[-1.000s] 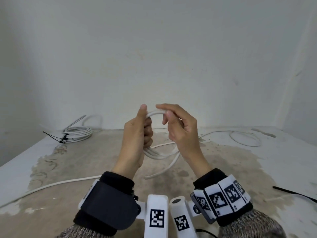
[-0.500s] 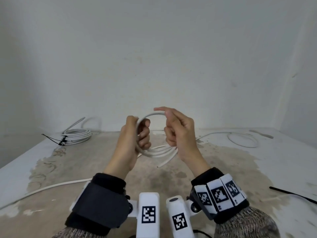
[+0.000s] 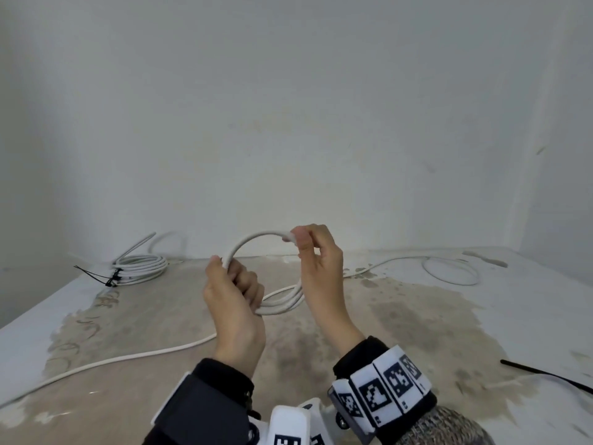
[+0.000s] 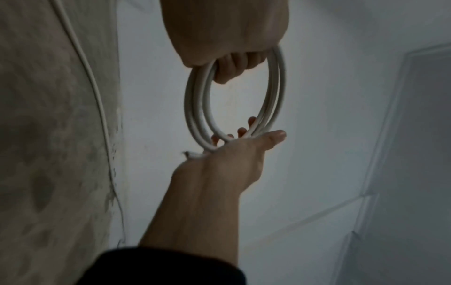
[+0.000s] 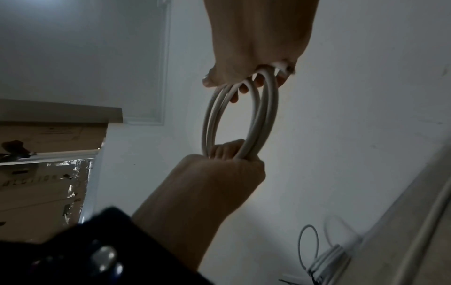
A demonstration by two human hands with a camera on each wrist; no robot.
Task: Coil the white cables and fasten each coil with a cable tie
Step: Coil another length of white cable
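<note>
white round-section cable (image 3: 282, 303), smooth and plastic-sheathed, is held as a small coil of several loops above the table (image 3: 529, 316). the coil's near side is gripped by the left hand (image 3: 234, 303), fingers curled round the bundled strands. its top arc is pinched by the right hand (image 3: 321, 268) between thumb and fingers, with the cut cable end just at the fingertips. from the coil a loose length is trailed down across the stained, mottled beige tabletop toward the left edge. a finished coil (image 3: 141, 266), bound with a black cable tie (image 3: 110, 279), is laid at the far left by the plain white wall. another loose white cable (image 3: 449, 271) is looped at the far right. a thin black tie (image 3: 552, 377) is laid flat near the right edge. square black-and-white coded markers are carried on the wrist bands (image 3: 382, 393); no legible words are shown there. faint print on a cardboard box (image 5: 48, 135) in the right wrist view cannot be read.
</note>
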